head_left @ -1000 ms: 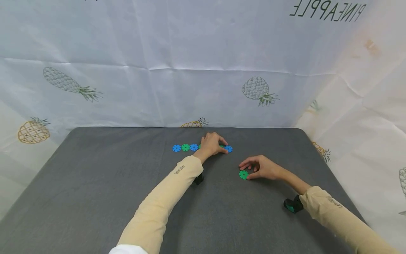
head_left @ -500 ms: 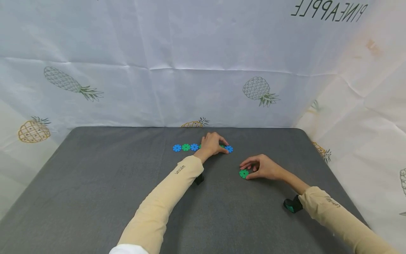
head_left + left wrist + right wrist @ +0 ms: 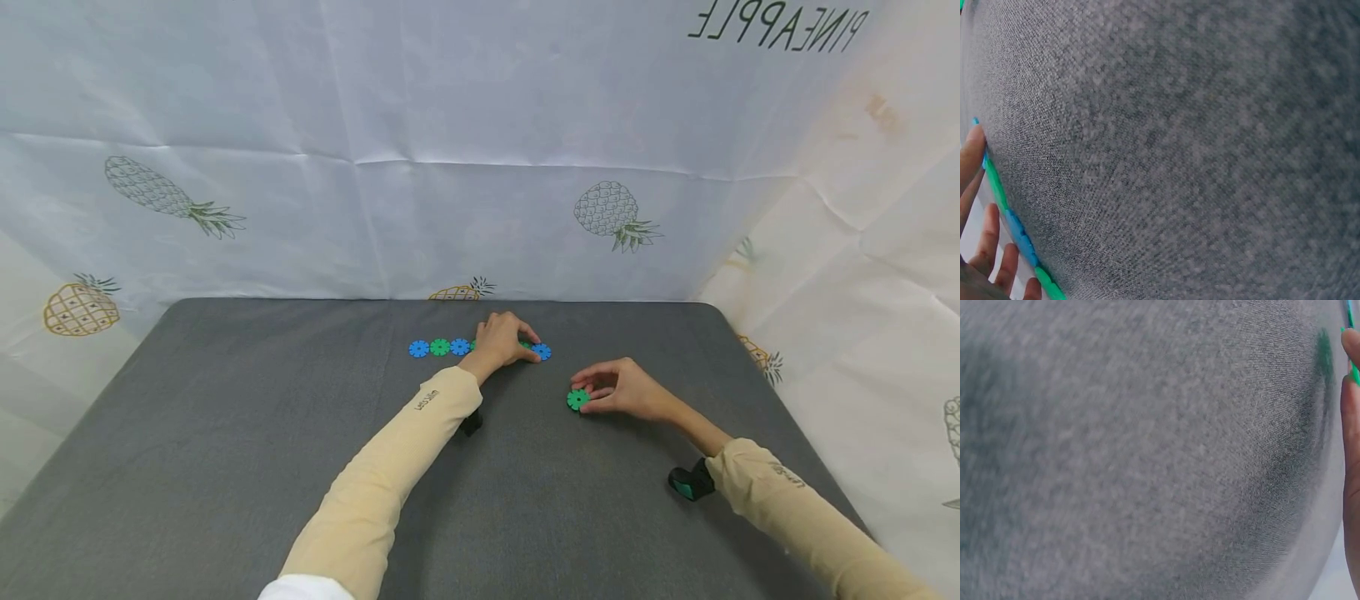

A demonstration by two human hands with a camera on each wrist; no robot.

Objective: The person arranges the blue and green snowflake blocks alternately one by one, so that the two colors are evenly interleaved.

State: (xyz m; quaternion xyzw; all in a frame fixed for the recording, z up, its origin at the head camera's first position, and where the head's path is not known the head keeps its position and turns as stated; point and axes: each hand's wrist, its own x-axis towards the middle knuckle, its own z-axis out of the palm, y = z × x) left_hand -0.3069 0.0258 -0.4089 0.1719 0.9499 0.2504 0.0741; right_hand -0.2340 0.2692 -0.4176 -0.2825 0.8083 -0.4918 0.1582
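Note:
A row of blue and green notched discs lies along the far part of the table, with a blue disc (image 3: 418,349) at its left end. My left hand (image 3: 498,340) covers the middle of this row. Its thumb and forefinger pinch the blue notched disc (image 3: 543,352) at the right end. In the left wrist view, the row's green disc (image 3: 995,185) shows edge-on beside the fingers. Nearer and to the right, my right hand (image 3: 632,392) pinches a loose green notched disc (image 3: 578,400) between thumb and fingers, its face tilted up. The right wrist view shows only part of that hand.
Dark grey cloth covers the table (image 3: 225,450). A white curtain (image 3: 465,225) with printed pineapples hangs behind its far edge and along the sides. Black wrist devices (image 3: 692,482) sit under both forearms, near the tabletop.
My right hand has moved slightly away from me with the green notched disc, which has come up a little towards the row. The left hand has stayed in place on the row.

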